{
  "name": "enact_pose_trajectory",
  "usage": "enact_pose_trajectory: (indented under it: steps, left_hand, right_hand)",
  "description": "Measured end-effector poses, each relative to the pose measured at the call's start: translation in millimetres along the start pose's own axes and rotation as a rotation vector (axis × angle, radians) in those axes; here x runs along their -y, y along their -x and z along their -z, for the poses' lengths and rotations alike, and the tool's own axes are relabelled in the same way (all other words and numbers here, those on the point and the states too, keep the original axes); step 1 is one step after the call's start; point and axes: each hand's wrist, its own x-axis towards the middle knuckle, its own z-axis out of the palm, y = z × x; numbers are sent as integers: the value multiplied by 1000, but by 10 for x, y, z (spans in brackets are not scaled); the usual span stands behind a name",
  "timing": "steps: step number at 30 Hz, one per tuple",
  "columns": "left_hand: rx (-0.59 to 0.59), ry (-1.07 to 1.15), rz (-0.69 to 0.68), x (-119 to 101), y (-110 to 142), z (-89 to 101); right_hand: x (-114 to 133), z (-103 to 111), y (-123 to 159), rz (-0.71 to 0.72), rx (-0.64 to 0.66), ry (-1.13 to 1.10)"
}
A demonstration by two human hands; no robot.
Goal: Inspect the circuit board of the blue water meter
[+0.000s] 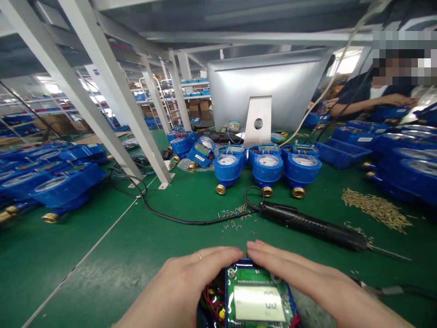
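Right below me is an uncovered blue water meter (222,296), showing its green circuit board (254,276) and a lit display (257,303) with digits. Red wires and a yellow part show at its left side. My left hand (182,280) grips the casing from the left, and my right hand (303,275) holds it from the right. Their fingertips almost meet at its far edge; the lower part of the meter is out of frame. Beyond my right hand lies a black electric screwdriver (310,225), bit pointing right. Loose small screws (235,217) are scattered near its cord.
Three blue meters (268,168) stand in a row ahead, before a monitor (266,91). More meters crowd the left (64,182) and right (409,159). A brass screw pile (375,209) and blue bin (343,152) sit right. White posts (119,95) rise left. Another person (368,98) works at far right.
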Motion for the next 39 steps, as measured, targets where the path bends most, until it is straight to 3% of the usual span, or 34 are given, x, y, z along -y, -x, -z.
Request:
enact_pose_trajectory:
  steps: [3, 6, 9, 18, 23, 29, 33, 39]
  left_hand:
    - [74, -49, 23, -53, -26, 53]
    - [186, -98, 167, -186, -112, 124]
    - [257, -155, 257, -324, -221, 164]
    - [207, -290, 172, -382, -265, 30]
    - [212, -355, 119, -347, -232, 5]
    - [301, -283, 256, -425, -292, 145]
    - [258, -165, 279, -431, -286, 141]
    - [167, -166, 301, -354, -197, 3]
  right_hand:
    - [131, 50, -72, -90, 37, 38]
    - [235, 75, -154, -265, 104, 75]
    - [284, 68, -198, -355, 74, 80]
    - [385, 107, -264, -345, 49, -15]
    - [433, 179, -314, -339, 143, -115]
    - [441, 175, -291, -327, 193, -173]
    - [455, 185, -326, -333, 189, -171]
    - [341, 116, -241, -256, -18, -32]
